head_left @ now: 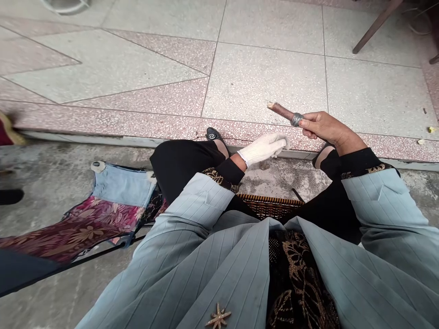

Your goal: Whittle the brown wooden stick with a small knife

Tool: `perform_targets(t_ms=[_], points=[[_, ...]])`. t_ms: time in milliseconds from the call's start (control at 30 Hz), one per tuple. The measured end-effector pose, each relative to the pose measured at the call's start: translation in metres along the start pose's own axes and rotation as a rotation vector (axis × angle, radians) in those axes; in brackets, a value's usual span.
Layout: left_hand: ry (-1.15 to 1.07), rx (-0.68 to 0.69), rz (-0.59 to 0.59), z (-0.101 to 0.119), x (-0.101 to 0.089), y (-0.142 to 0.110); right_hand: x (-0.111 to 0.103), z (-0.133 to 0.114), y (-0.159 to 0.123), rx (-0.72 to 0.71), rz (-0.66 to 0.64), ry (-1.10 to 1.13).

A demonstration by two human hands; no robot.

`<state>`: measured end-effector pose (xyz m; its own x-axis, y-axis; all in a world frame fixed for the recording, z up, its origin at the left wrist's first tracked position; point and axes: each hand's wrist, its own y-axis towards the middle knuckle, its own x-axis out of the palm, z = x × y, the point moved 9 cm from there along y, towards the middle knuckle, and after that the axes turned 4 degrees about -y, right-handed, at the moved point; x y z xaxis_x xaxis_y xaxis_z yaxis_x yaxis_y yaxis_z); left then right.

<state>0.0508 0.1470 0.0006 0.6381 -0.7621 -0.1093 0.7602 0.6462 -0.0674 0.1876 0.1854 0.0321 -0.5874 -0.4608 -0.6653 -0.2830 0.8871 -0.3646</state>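
Observation:
My right hand (322,128) is bare and closed round a dark reddish-brown wooden handle (280,110) with a metal ring near my fingers; its far end points left over the tiled floor. My left hand (263,147) wears a white glove and is curled closed just below and left of the handle, near the step edge. Something pale shows at its fingertips, too small to name. I am seated, with black trousers and a pale blue striped jacket below both hands.
A low wicker seat edge (270,204) shows between my knees. Patchwork fabric on a frame (103,205) lies at the left. A tiled step (137,123) runs across ahead. Wooden furniture legs (375,26) stand at the top right.

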Motion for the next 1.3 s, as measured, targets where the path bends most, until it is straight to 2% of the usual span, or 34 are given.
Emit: perform_targets(t_ms=[133, 267, 333, 400, 467, 567, 633, 767, 867, 1033, 1200, 1300], points=[[0.161, 0.001, -0.007, 0.002, 0.000, -0.001, -0.009, 0.014, 0.008, 0.069, 0.110, -0.248], [0.292, -0.009, -0.037, 0.003, 0.004, 0.000, 0.001, 0.017, 0.014, 0.112, 0.065, -0.580], [0.372, -0.015, -0.063, 0.001, 0.006, 0.001, 0.011, 0.018, 0.016, 0.137, 0.001, -0.698], [0.453, -0.021, -0.092, -0.002, 0.008, 0.001, 0.025, 0.020, 0.013, 0.166, -0.134, -0.764], [0.500, -0.008, -0.130, -0.004, 0.012, 0.001, 0.048, 0.022, 0.003, 0.156, -0.379, -0.726], [0.438, 0.033, -0.174, -0.002, 0.016, -0.001, 0.075, 0.010, -0.027, 0.027, -0.773, -0.453], [0.289, 0.024, -0.148, 0.000, 0.013, -0.002, 0.071, -0.007, -0.041, -0.085, -0.849, -0.237], [-0.141, -0.009, 0.030, 0.004, -0.002, -0.001, 0.004, -0.029, -0.031, -0.139, -0.280, 0.165], [-0.296, 0.003, 0.055, 0.009, -0.002, 0.000, -0.027, -0.035, -0.031, -0.150, 0.022, 0.374], [-0.333, 0.047, 0.047, 0.014, 0.001, 0.001, -0.034, -0.029, -0.021, -0.008, 0.233, 0.510], [-0.179, 0.040, 0.002, 0.020, 0.012, -0.002, -0.048, -0.018, -0.008, -0.078, 0.389, 0.716], [-0.082, 0.033, -0.061, 0.031, 0.021, -0.006, -0.050, -0.011, -0.003, -0.046, 0.428, 0.547]])
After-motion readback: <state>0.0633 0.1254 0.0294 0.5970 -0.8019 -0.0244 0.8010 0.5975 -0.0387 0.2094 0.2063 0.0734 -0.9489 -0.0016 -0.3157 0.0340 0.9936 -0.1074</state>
